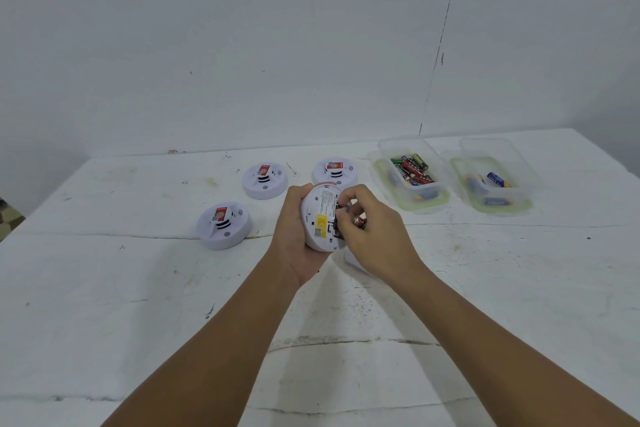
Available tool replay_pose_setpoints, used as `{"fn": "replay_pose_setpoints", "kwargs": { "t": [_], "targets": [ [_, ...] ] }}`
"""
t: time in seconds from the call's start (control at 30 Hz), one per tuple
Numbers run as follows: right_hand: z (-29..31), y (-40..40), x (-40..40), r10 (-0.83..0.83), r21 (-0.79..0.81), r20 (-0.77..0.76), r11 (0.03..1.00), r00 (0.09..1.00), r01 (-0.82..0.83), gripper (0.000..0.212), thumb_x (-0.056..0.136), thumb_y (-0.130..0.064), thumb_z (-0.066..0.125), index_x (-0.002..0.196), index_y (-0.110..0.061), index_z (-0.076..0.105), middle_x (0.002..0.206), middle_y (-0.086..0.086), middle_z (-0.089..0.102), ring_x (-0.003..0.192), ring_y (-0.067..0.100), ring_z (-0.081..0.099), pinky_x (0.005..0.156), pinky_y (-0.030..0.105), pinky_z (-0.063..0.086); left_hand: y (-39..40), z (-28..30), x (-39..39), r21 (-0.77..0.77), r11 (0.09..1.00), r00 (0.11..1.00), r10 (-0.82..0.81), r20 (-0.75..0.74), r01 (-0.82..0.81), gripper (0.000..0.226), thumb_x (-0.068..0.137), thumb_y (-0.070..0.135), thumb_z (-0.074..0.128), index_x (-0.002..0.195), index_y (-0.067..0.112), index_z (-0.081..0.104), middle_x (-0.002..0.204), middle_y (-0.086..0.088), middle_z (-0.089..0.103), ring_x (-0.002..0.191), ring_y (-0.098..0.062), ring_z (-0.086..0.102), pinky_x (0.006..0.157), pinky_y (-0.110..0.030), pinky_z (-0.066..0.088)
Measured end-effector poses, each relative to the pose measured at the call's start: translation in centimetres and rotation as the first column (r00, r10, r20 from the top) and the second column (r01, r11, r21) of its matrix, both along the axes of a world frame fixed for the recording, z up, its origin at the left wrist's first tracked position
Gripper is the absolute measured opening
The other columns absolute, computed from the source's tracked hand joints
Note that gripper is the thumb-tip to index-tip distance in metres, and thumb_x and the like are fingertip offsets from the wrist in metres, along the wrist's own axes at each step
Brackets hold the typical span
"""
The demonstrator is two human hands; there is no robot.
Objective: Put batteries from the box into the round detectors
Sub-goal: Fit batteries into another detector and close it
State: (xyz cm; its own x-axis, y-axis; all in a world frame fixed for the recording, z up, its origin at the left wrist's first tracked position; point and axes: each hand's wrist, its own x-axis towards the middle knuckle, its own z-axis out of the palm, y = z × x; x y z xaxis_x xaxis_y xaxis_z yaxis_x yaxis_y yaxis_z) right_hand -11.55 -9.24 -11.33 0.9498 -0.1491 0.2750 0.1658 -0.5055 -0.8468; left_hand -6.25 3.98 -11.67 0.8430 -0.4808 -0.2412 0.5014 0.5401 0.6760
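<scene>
mid-frame, the left hand [294,229] grips the upturned smoke detector [320,217] so the right hand [372,236] can pinch a battery [359,221] into its bay.

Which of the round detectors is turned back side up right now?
The detector held in the left hand: its yellow-labelled back faces up, while the three on the table lie front up.

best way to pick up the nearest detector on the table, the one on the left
Take the near-left detector by its round outer rim, coming straight down from above, fingers and thumb on opposite sides. It lies flat on the table with open space all round. The raised centre with the red label looks too small for a steady hold.
</scene>
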Motion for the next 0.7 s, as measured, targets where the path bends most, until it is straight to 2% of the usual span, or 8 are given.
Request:
{"fn": "replay_pose_setpoints", "kwargs": {
  "t": [0.17, 0.27, 0.47, 0.57, 0.7],
  "targets": [
    [-0.2, 0.0, 0.1, 0.018, -0.077, 0.004, 0.997, 1.0, -0.017, 0.009, 0.097, -0.015, 0.056, 0.102, -0.023, 0.054, 0.08, 0.002, 0.059, 0.07, 0.017, 0.055, 0.061, 0.03, 0.042, -0.5, 0.3, -0.5, 0.019, 1.0, 1.0, -0.012, 0.017, 0.012, 0.03, 0.084, 0.039, 0.056, 0.096, 0.018, 0.075, 0.094, -0.007, 0.066, 0.084, -0.021, 0.063, 0.072, -0.035, 0.046],
    [-0.4, 0.0, 0.1, 0.019, -0.081, 0.015, 0.997, 1.0, -0.018, 0.008, 0.096, -0.013, 0.054, 0.1, -0.021, 0.052, 0.078, 0.003, 0.058, 0.069, 0.018, 0.054, 0.061, 0.034, 0.042, -0.7, 0.5, -0.9, 0.012, 1.0, 1.0, -0.025, 0.016, 0.025, 0.031, 0.076, 0.04, 0.06, 0.092, 0.017, 0.075, 0.089, -0.006, 0.066, 0.081, -0.02, 0.061, 0.072, -0.034, 0.044],
    [-0.6, -0.2, -0.1, 0.026, -0.063, 0.009, 0.998, 1.0, -0.025, 0.008, 0.096, -0.012, 0.055, 0.099, -0.02, 0.053, 0.079, 0.002, 0.058, 0.067, 0.014, 0.051, 0.061, 0.032, 0.042, -0.7, 0.3, -1.2, 0.021, 0.999, 0.999, -0.032, -0.011, 0.032, 0.03, 0.091, 0.038, 0.05, 0.09, 0.017, 0.072, 0.085, -0.004, 0.065, 0.074, -0.018, 0.064, 0.07, -0.032, 0.046],
    [-0.3, -0.4, -0.3, 0.05, -0.058, 0.0, 0.997, 0.999, -0.05, 0.01, 0.097, -0.014, 0.058, 0.104, -0.021, 0.056, 0.086, 0.001, 0.064, 0.072, 0.015, 0.056, 0.067, 0.03, 0.046, -0.4, 0.4, -0.8, 0.028, 0.999, 1.0, -0.029, -0.003, 0.029, 0.031, 0.084, 0.04, 0.057, 0.099, 0.017, 0.07, 0.093, -0.007, 0.068, 0.082, -0.02, 0.066, 0.073, -0.033, 0.051],
    [-0.1, -0.8, -0.2, 0.06, -0.044, -0.011, 0.997, 0.998, -0.06, 0.01, 0.096, -0.015, 0.06, 0.101, -0.023, 0.056, 0.085, 0.001, 0.065, 0.071, 0.015, 0.059, 0.066, 0.028, 0.047, -0.2, 0.5, -0.6, 0.038, 0.998, 0.999, -0.042, 0.0, 0.042, 0.028, 0.094, 0.036, 0.05, 0.089, 0.016, 0.07, 0.085, -0.005, 0.065, 0.073, -0.018, 0.064, 0.066, -0.03, 0.051]
  ]
}}
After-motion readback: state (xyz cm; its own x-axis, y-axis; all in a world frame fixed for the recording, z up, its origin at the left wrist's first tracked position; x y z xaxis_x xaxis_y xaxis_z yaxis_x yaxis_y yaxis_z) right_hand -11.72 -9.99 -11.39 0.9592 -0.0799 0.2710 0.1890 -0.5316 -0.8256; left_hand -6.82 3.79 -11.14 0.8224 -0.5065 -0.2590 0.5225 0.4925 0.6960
